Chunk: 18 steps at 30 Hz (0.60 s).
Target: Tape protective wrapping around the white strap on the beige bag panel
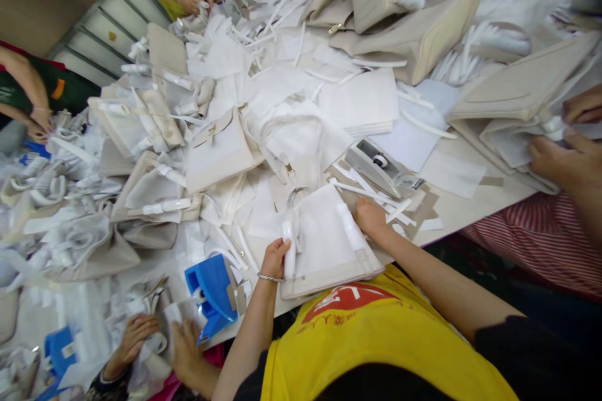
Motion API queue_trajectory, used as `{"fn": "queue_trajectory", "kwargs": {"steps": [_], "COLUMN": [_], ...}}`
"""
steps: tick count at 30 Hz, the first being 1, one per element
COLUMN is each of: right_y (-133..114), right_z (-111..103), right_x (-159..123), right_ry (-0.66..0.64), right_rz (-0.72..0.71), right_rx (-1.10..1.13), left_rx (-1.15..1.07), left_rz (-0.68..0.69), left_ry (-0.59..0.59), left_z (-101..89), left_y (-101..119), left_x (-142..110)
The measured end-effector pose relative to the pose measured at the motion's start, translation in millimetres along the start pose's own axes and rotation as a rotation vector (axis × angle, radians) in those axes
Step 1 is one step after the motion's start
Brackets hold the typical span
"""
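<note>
Two hands on one cream handbag (329, 250) at table edge (470, 210): left hand (274, 259) gripping white wrapped handle (288, 249), right hand (370, 218) pressing flat, fingers loose, beside tape dispenser (379, 166).

No legible text; red print on yellow apron (376, 319) too blurred to read.

Your left hand (274, 258) and right hand (370, 217) sit on either side of the bag (324, 250) at the table's near edge (470, 210). The tape dispenser (379, 166) lies just behind your right hand; the plastic stool (211, 291) is left of the bag.
</note>
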State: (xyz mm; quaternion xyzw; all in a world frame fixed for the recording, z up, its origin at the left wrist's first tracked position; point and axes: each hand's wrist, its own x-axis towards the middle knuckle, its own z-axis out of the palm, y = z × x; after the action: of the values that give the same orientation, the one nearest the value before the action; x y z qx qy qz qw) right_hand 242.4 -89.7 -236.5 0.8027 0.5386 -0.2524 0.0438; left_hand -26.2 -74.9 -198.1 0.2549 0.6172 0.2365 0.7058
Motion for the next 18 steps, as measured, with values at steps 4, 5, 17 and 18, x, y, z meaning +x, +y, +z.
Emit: {"fn": "queue_trajectory", "kwargs": {"steps": [4,5,17,18], "right_y": [25.1,32.0,53.4,56.1], "right_z": [-16.7,-20.8,-6.1,-3.8], "right_x": [12.9,16.3,22.9,20.8], "right_ry": [-0.024,-0.057,-0.275,-0.250], "right_rz": [-0.024,-0.041,0.137,0.139], "right_rx": [0.149,0.240,0.749,0.763], "left_rx": [-0.019,-0.025,-0.059,-0.064], "left_rz": [0.007,0.011,0.000,-0.003], "left_ry": [-0.008,-0.010,-0.005,-0.007], "left_z": [-1.9,-2.3,-3.2,-3.3], "left_y": [-2.4,-2.8,-3.7,-3.9], "left_x": [1.0,1.2,2.7,2.9]}}
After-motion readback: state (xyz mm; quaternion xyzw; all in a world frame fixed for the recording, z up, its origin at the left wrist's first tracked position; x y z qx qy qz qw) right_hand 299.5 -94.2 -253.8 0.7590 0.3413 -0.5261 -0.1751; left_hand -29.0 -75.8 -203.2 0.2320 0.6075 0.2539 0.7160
